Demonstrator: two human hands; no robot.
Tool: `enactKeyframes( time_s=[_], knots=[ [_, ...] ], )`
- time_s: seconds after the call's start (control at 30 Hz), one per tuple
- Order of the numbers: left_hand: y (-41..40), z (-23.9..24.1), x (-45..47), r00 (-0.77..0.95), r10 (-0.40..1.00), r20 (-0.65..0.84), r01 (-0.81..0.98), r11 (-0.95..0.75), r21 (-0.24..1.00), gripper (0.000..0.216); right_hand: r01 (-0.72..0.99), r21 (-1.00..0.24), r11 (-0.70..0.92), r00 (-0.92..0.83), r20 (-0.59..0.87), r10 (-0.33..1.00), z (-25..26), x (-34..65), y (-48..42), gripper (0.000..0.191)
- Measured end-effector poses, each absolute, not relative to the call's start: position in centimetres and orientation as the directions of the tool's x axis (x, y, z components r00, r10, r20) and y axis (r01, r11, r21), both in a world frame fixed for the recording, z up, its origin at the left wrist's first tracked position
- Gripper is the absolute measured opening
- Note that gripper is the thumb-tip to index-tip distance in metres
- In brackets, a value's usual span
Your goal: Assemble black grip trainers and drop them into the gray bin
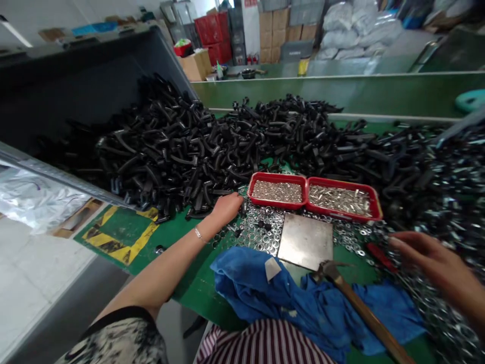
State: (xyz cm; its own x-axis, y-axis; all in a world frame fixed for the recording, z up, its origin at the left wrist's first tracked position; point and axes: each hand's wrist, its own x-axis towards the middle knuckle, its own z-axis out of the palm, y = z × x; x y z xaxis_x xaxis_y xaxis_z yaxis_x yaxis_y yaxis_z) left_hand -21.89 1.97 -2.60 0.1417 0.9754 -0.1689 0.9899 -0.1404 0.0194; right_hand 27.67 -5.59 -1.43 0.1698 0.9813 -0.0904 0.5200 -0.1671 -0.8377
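My left hand (226, 207) reaches forward to the edge of a big heap of black curved parts (212, 141), with its fingers curled among them; whether it holds one is hidden. My right hand (435, 265), blurred, hovers over loose metal washers (261, 232) at the right, fingers bent, beside a small red-handled tool (381, 255). Two red trays (303, 184) of small silver parts stand in front of me, with a flat metal plate (306, 240) just before them. A claw hammer (359, 306) lies on a blue cloth (288, 298).
A dark bin (76, 86) tilts at the left, spilling black parts onto the green table (178, 242). Yellow-black hazard tape (117, 235) marks the table's left corner. Behind runs a green conveyor (341, 91); cardboard boxes (280, 30) and sacks stand beyond it.
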Motion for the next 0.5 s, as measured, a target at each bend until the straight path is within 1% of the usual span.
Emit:
enactKeyframes(
  time_s=[0.03,0.07,0.13,0.2,0.23,0.3,0.37,0.4,0.5],
  knots=[
    [2.2,-2.5,-21.7,0.149,0.972,-0.184,0.989,-0.151,0.004,0.026,0.432,-0.869,-0.241,0.126,-0.206,0.970,-1.2,25.8,-6.2,0.035],
    [2.5,-2.5,-21.7,0.157,0.967,-0.200,0.987,-0.162,-0.008,0.026,0.323,-0.907,-0.271,0.072,-0.263,0.962,-1.3,24.1,-6.8,0.034],
    [3.2,-2.4,-21.7,0.184,0.955,-0.235,0.981,-0.194,-0.020,0.023,0.049,-0.953,-0.299,0.001,-0.299,0.954,-2.1,21.0,-7.7,0.030],
    [3.7,-2.4,-21.7,0.227,0.937,-0.264,0.971,-0.240,-0.017,0.019,-0.181,-0.933,-0.312,-0.019,-0.314,0.949,-2.9,18.8,-8.4,0.027],
    [3.7,-2.4,-21.8,0.249,0.930,-0.271,0.965,-0.262,-0.012,0.018,-0.269,-0.913,-0.305,-0.018,-0.312,0.950,-3.1,18.1,-8.7,0.025],
    [3.3,-2.3,-21.7,0.272,0.925,-0.264,0.959,-0.285,-0.011,0.017,-0.376,-0.883,-0.281,-0.013,-0.298,0.954,-3.0,17.2,-9.3,0.022],
    [2.4,-2.4,-21.6,0.268,0.935,-0.234,0.960,-0.280,-0.020,0.018,-0.389,-0.879,-0.275,-0.031,-0.285,0.958,-2.6,16.6,-10.2,0.022],
    [1.8,-2.5,-21.4,0.262,0.941,-0.215,0.962,-0.273,-0.025,0.020,-0.355,-0.891,-0.282,-0.054,-0.282,0.958,-2.4,16.4,-10.8,0.022],
    [0.3,-2.8,-20.9,0.247,0.954,-0.171,0.966,-0.256,-0.028,0.024,-0.112,-0.946,-0.303,-0.190,-0.279,0.941,-2.4,15.2,-12.7,0.026]
  ],
)
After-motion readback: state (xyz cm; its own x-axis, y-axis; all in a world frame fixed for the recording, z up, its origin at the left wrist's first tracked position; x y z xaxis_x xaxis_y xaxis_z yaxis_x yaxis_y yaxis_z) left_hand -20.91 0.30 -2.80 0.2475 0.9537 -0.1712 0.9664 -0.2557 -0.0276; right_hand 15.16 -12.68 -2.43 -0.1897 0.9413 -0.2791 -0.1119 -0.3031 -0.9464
